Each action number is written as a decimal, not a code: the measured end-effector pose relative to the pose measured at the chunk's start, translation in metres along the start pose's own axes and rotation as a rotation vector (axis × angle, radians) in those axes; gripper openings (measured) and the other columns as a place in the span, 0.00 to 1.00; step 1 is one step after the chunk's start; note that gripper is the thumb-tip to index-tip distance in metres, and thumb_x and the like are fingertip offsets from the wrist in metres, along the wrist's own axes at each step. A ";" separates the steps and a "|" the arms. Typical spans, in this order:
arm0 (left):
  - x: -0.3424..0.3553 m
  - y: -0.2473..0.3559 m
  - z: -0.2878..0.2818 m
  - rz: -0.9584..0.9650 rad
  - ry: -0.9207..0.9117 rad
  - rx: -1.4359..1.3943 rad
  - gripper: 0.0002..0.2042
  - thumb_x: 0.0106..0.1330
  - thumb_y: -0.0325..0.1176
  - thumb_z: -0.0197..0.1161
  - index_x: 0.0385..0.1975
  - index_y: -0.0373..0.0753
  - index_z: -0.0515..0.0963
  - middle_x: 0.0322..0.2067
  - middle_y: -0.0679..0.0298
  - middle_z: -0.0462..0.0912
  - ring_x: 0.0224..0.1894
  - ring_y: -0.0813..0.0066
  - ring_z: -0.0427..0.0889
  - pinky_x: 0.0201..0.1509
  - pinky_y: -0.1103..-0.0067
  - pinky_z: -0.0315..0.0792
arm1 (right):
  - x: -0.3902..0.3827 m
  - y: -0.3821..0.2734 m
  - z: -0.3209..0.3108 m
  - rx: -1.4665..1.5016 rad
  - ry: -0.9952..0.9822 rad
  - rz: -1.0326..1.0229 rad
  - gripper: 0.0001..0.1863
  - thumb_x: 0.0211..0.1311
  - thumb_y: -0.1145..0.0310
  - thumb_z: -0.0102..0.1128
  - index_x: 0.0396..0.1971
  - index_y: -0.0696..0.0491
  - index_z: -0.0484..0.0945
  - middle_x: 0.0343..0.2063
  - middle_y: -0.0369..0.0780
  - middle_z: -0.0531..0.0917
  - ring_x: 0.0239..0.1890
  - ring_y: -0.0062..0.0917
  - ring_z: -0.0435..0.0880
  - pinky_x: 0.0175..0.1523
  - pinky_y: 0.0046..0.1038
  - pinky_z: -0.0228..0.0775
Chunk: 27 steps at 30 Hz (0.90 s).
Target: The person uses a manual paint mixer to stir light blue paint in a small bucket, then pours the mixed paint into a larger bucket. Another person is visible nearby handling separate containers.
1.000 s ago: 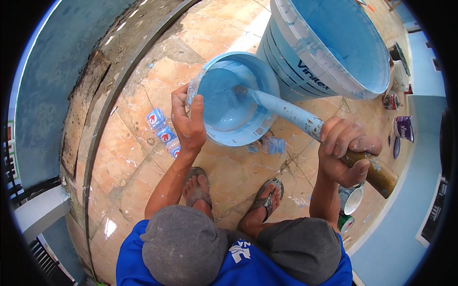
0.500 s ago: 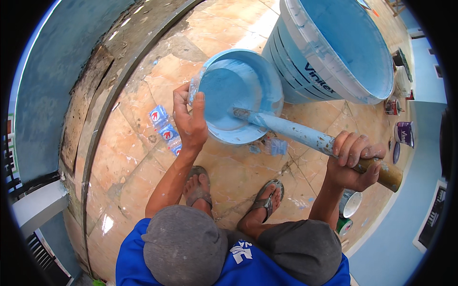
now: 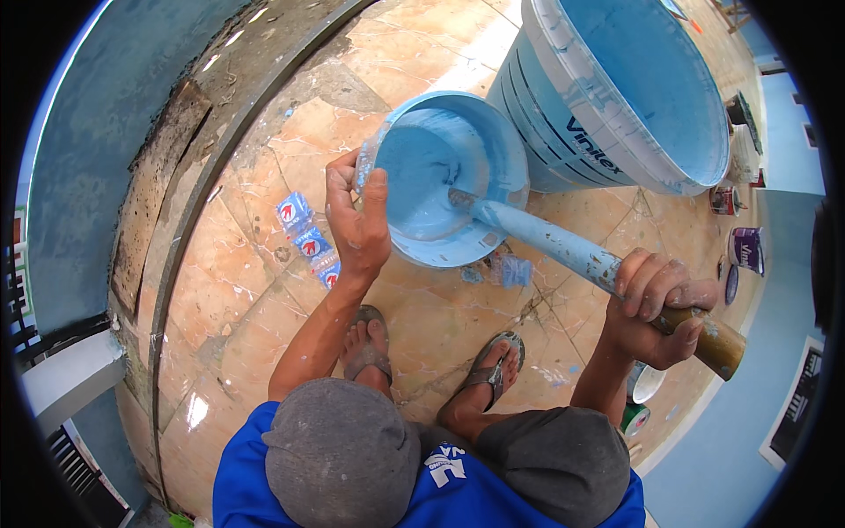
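Note:
My left hand (image 3: pixel 359 216) grips the left rim of a light blue bucket (image 3: pixel 509 150), thumb on the near side and fingers round the outside. Inside lies a pool of light blue paint (image 3: pixel 409 167) with streaks in it. My right hand (image 3: pixel 656 304) is wrapped round a thick round stick (image 3: pixel 550 239), smeared with blue paint and brown at its near end. The stick leans down to the left over the bucket's rim, its far tip in the paint. Beyond stands a larger white paint bucket (image 3: pixel 541 132), its inside coated blue.
Small blue-and-clear plastic packs (image 3: pixel 312 245) lie left of the bucket, and a crumpled one (image 3: pixel 512 271) in front of it. A dark strip (image 3: pixel 161 308) edges the tiled floor. To the right are a purple container (image 3: pixel 746 250), a red-and-white tin (image 3: pixel 723 201) and a green can (image 3: pixel 634 418).
The stick's tip has swung right within the bucket, and its near end has dropped toward me. The paint shows fresh swirls. The bucket and my left hand have shifted slightly right.

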<state>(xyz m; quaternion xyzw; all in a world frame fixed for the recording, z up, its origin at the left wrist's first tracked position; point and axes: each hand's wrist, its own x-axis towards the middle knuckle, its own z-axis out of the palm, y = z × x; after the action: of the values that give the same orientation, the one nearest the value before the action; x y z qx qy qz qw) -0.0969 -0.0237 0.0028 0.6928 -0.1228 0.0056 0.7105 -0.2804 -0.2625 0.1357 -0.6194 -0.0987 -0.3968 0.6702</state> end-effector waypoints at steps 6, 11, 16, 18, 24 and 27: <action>0.001 0.002 -0.006 -0.043 0.013 -0.006 0.14 0.77 0.36 0.60 0.50 0.30 0.73 0.52 0.56 0.77 0.49 0.74 0.74 0.57 0.75 0.70 | -0.005 0.003 0.008 0.166 -0.004 0.036 0.18 0.75 0.51 0.57 0.41 0.52 0.69 0.20 0.36 0.74 0.19 0.24 0.74 0.30 0.35 0.72; 0.002 0.000 -0.003 -0.032 0.020 -0.020 0.13 0.77 0.37 0.60 0.48 0.30 0.73 0.53 0.55 0.78 0.51 0.73 0.75 0.59 0.74 0.69 | 0.001 0.011 0.008 0.097 -0.041 0.041 0.18 0.76 0.51 0.56 0.43 0.52 0.69 0.19 0.37 0.73 0.19 0.25 0.73 0.31 0.35 0.72; 0.001 -0.001 -0.002 -0.011 0.001 0.000 0.13 0.77 0.37 0.60 0.44 0.31 0.72 0.55 0.53 0.77 0.52 0.72 0.75 0.60 0.74 0.69 | 0.014 0.019 0.004 -0.004 -0.071 -0.072 0.20 0.76 0.49 0.56 0.42 0.52 0.69 0.19 0.37 0.73 0.19 0.25 0.74 0.31 0.35 0.71; 0.001 0.000 -0.002 -0.007 -0.012 0.005 0.13 0.77 0.37 0.61 0.44 0.31 0.72 0.55 0.52 0.77 0.52 0.72 0.75 0.60 0.74 0.69 | 0.014 0.017 0.007 -0.029 -0.056 -0.101 0.20 0.76 0.48 0.56 0.42 0.52 0.68 0.20 0.37 0.74 0.19 0.25 0.74 0.32 0.35 0.72; 0.001 0.003 -0.001 0.002 -0.007 -0.005 0.15 0.77 0.38 0.61 0.49 0.30 0.73 0.51 0.56 0.78 0.49 0.75 0.74 0.57 0.75 0.69 | 0.006 0.013 0.012 0.009 -0.118 -0.043 0.21 0.75 0.48 0.59 0.41 0.52 0.68 0.20 0.36 0.76 0.18 0.24 0.75 0.30 0.33 0.73; 0.000 0.004 -0.001 -0.002 0.001 0.000 0.16 0.77 0.38 0.60 0.52 0.29 0.73 0.48 0.59 0.77 0.46 0.76 0.73 0.55 0.76 0.69 | 0.003 0.009 0.014 0.100 -0.125 0.010 0.20 0.74 0.49 0.59 0.42 0.52 0.69 0.20 0.36 0.76 0.18 0.24 0.75 0.29 0.33 0.73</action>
<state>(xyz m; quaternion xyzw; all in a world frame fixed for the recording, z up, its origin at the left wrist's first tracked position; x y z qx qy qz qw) -0.0972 -0.0223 0.0068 0.6928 -0.1217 0.0054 0.7108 -0.2678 -0.2518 0.1338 -0.6093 -0.1570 -0.3484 0.6947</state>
